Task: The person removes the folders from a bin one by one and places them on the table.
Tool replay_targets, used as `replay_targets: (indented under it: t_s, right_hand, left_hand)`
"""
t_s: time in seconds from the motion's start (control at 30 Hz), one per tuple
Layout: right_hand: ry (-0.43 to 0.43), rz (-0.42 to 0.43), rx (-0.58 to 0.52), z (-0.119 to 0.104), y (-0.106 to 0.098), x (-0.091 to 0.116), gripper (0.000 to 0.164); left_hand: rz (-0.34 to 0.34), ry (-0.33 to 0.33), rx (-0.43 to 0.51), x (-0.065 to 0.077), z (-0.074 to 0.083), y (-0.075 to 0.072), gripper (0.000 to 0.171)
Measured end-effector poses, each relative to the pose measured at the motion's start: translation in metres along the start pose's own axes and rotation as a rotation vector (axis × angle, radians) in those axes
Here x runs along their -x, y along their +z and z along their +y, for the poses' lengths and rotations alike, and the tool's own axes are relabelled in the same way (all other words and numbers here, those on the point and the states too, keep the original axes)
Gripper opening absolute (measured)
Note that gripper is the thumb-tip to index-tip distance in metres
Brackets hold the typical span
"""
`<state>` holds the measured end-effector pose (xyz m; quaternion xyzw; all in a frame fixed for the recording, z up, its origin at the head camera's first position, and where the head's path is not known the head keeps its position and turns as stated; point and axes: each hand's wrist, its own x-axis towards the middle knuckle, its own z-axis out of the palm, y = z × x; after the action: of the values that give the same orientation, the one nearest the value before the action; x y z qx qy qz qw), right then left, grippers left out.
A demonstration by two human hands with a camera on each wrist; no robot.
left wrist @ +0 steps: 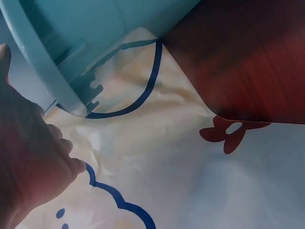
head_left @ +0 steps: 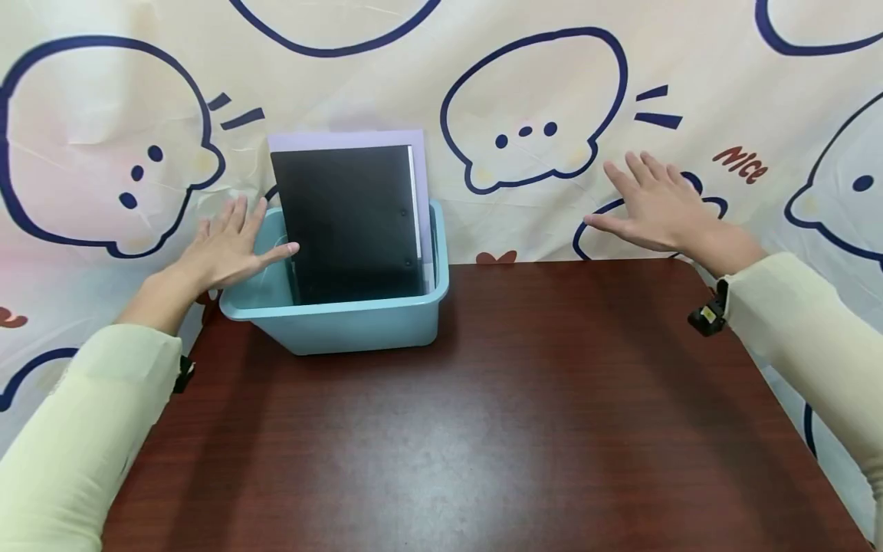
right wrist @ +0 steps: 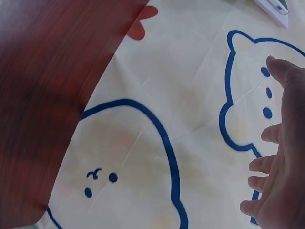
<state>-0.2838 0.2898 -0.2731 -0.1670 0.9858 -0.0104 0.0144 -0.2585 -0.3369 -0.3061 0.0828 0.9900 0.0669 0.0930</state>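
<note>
While the head view shows us a black panel (head_left: 348, 226) and a lilac sheet (head_left: 345, 139) standing in the blue bin (head_left: 359, 328) on the bench (head_left: 517, 429), the left wrist view shows neither. We see the left hand (head_left: 226, 247) spread at the bin's left end, contact unclear, and the empty right hand (head_left: 654, 203) spread before the patterned cloth (head_left: 538, 92).

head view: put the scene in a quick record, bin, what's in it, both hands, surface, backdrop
bin: light blue bin, at the table's far left
contents: black panel in front of a lavender sheet, both sticking up above the rim
left hand: left hand open at the bin's left end; contact unclear
right hand: right hand open, fingers spread, holding nothing
surface: dark reddish-brown table
backdrop: pale cloth with blue cartoon outlines
</note>
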Motion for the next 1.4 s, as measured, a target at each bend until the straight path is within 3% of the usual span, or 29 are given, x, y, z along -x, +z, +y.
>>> replay_targets:
  t_s: [0.37, 0.77, 1.17, 1.4]
  right_hand:
    - [-0.111, 0.053, -0.023, -0.033, 0.001, -0.02, 0.101]
    - [-0.173, 0.087, -0.099, -0.068, 0.008, -0.039, 0.098]
    - [-0.2, 0.051, -0.209, -0.099, 0.013, -0.054, 0.097]
    - [-0.259, 0.039, -0.334, -0.115, 0.016, -0.066, 0.095]
  left_hand:
    - [0.025, 0.03, 0.015, -0.001, 0.0, 0.012, 0.106]
    - [0.018, 0.039, 0.03, -0.004, 0.0, 0.019, 0.105]
    - [0.038, 0.043, 0.037, -0.007, -0.001, 0.028, 0.105]
    - [0.051, 0.045, 0.036, -0.008, -0.003, 0.032, 0.105]
